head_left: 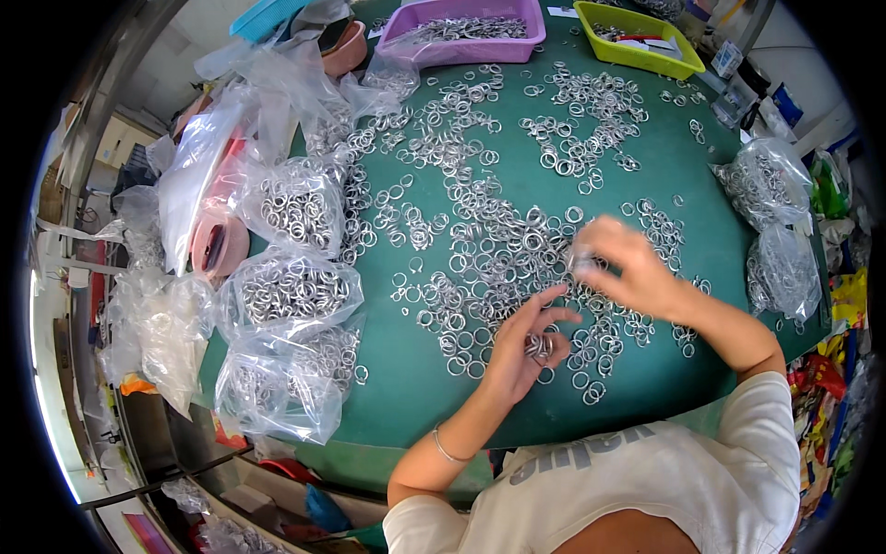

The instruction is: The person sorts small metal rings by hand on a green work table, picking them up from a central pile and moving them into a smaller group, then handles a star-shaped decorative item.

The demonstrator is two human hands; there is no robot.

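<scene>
Many small silver metal rings (pixel 498 245) lie in a loose heap on the green tabletop (pixel 415 397). My left hand (pixel 524 349) is at the near edge of the heap, palm turned inward. Several metal rings (pixel 539 346) sit in its curled fingers, while the index finger reaches toward the right hand. Just beyond and to the right, my right hand (pixel 628 268) is over the heap with its fingers bent downward. Motion smears those fingers; whether a ring is between them cannot be made out.
Clear plastic bags full of rings (pixel 300 291) stand along the left side, beside a pink container (pixel 220 242). At the back are a purple basket (pixel 466 42) of metal parts and a yellow-green basket (pixel 637 57). More filled bags (pixel 783 268) lie at the right edge.
</scene>
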